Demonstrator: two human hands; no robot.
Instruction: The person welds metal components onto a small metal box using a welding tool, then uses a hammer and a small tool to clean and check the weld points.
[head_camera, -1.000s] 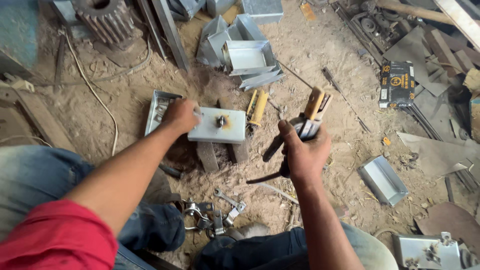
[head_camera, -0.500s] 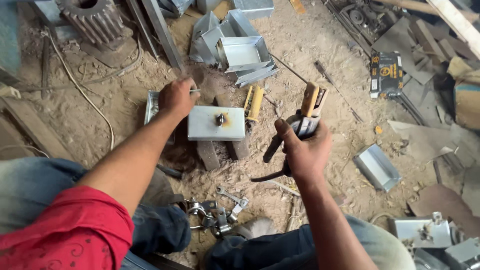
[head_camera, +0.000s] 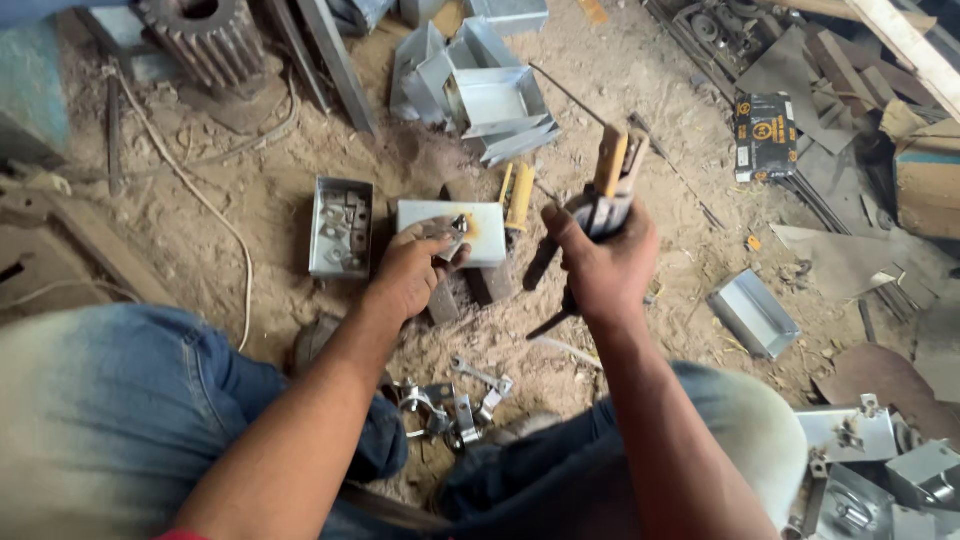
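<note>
In the head view, the left hand (head_camera: 408, 272) has come back from the small open tray of metal bits (head_camera: 340, 228), where it reached half a second ago. It now pinches a small metal piece (head_camera: 456, 238) between closed fingers on the flat metal box (head_camera: 450, 231) lying on the sandy floor. The right hand (head_camera: 600, 265), just right of the box, remains wrapped around a welding holder (head_camera: 612, 190), held upright as before.
</note>
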